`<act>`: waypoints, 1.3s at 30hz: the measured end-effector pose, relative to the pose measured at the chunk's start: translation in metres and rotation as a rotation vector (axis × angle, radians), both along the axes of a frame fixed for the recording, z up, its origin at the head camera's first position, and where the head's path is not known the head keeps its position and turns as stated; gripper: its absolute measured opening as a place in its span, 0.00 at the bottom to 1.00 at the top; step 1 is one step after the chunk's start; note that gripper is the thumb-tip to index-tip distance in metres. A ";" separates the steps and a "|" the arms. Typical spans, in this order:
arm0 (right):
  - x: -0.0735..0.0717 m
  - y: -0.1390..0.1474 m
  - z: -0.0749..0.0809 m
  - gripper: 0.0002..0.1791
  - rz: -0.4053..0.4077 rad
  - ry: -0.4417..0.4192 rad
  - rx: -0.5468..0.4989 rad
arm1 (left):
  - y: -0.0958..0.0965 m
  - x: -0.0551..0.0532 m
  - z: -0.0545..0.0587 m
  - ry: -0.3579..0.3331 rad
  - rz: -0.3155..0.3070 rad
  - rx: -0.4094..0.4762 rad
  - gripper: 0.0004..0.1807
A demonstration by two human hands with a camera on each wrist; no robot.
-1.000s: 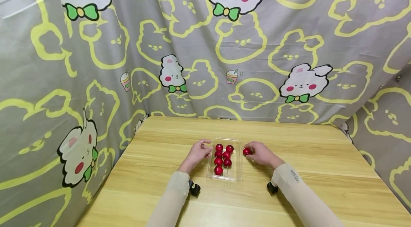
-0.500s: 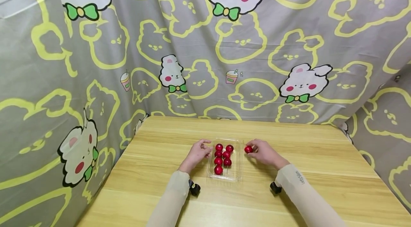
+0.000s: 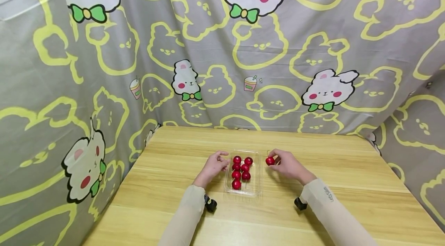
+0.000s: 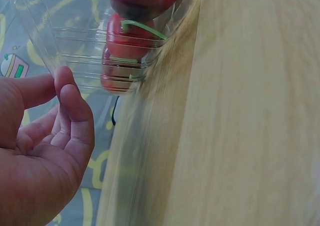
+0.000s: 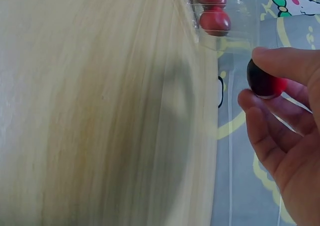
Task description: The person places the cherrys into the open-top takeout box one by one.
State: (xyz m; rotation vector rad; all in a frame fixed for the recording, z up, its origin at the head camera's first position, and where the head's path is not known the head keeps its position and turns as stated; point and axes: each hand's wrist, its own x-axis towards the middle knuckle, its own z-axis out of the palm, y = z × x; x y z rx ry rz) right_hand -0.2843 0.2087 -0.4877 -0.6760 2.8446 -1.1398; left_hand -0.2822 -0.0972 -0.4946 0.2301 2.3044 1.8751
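A clear plastic box (image 3: 255,190) on the table holds several red cherries (image 3: 236,175) in two columns, the left one longer. My left hand (image 3: 214,167) is at the box's left side; in the left wrist view its thumb and index finger (image 4: 65,80) pinch the rim. Right of the box, my right hand (image 3: 286,164) holds a single cherry (image 3: 269,160) between thumb and fingers, its thin stem pointing up. The right wrist view shows this dark red cherry (image 5: 265,80) under the thumb tip, apart from the box wall (image 5: 230,43).
The wooden table (image 3: 347,192) extends on both sides of the box. A grey curtain (image 3: 215,53) with yellow cartoon outlines hangs behind it and along the sides. Each wrist wears a small black camera (image 3: 210,204).
My right hand has drawn the cherry slightly up and to the right, away from the box, and its stem has turned upward. The left hand and box have stayed still.
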 end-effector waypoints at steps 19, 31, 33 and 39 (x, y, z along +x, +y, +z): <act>0.011 -0.018 0.013 0.14 0.126 0.032 -0.138 | 0.000 -0.004 -0.006 -0.011 0.015 0.010 0.18; 0.013 -0.032 0.016 0.04 0.170 0.095 -0.129 | -0.001 -0.003 -0.004 -0.004 0.009 0.004 0.20; 0.014 -0.034 0.018 0.05 0.167 0.091 -0.125 | -0.001 -0.003 -0.004 -0.003 0.010 0.001 0.20; 0.015 -0.038 0.019 0.11 0.133 0.077 -0.082 | 0.000 0.003 0.004 0.002 0.000 0.004 0.20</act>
